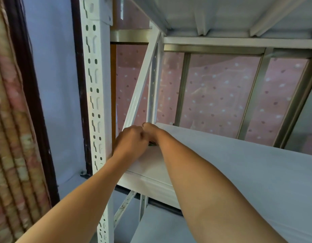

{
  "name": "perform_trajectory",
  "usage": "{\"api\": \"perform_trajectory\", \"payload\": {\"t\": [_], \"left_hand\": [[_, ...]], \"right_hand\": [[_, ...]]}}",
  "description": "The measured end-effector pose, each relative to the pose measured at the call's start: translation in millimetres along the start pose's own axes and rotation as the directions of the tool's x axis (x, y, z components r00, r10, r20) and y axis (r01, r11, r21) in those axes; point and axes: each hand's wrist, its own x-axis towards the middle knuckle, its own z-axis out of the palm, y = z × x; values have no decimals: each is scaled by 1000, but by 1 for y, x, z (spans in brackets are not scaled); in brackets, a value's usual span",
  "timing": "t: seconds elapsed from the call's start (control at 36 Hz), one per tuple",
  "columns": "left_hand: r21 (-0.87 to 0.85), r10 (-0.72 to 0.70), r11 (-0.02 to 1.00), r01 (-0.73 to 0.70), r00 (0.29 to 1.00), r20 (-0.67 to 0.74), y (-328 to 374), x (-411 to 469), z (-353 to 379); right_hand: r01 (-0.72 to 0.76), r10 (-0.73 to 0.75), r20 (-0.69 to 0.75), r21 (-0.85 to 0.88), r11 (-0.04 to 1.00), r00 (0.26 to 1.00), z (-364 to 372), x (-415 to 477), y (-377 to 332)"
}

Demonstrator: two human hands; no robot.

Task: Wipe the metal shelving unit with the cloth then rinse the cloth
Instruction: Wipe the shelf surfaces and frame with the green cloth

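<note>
The white metal shelving unit (pixel 239 165) fills the view, with a perforated front post (pixel 94 95) and a diagonal brace (pixel 141 85). Both my arms reach to the middle shelf's back left corner, at the foot of the brace. My left hand (pixel 132 142) is curled into a fist there. My right hand (pixel 150 128) is curled just behind it, touching it. Only a dark sliver of the cloth (pixel 152 144) shows between my left fingers and right wrist. The rest of the cloth is hidden under the hands.
The underside of the upper shelf (pixel 221 13) hangs close overhead. A pink dotted panel in a metal frame (pixel 218 95) stands behind the unit. A patterned curtain (pixel 13 137) hangs at the left beside a dark door frame. A lower shelf (pixel 160 230) shows below.
</note>
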Motion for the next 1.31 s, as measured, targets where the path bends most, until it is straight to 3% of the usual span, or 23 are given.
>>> {"api": "perform_trajectory", "payload": {"t": [0.19,0.36,0.56,0.75,1.0,1.06,1.11,1.22,1.31], "left_hand": [[-47,-34,998,33,999,-32,-2,0,-3],[-21,-66,998,65,997,-34,-1,-2,-6],[-45,-70,997,70,998,0,-1,-4,-4],[-6,-64,998,64,998,-12,-2,0,-3],[111,-1,994,-5,999,51,2,7,7],[151,56,986,-66,996,65,10,11,12],[170,100,979,-110,993,66,20,16,16],[187,112,975,-124,991,76,33,27,24],[183,107,975,-122,990,91,36,33,29]], "right_hand": [[45,-25,-58,366,930,998,8,0,-4],[39,13,-123,409,912,992,13,-2,-11],[-121,129,-132,61,991,983,12,-3,-15],[-179,185,-83,76,981,979,-2,-4,-30],[9,-61,-175,-280,960,983,-12,16,-14],[19,-66,-187,-241,970,980,-19,19,-6],[20,-44,-262,-92,996,964,-29,22,2],[-18,129,-417,259,966,900,-47,32,29],[-40,200,-447,342,939,872,-59,38,51]]}}
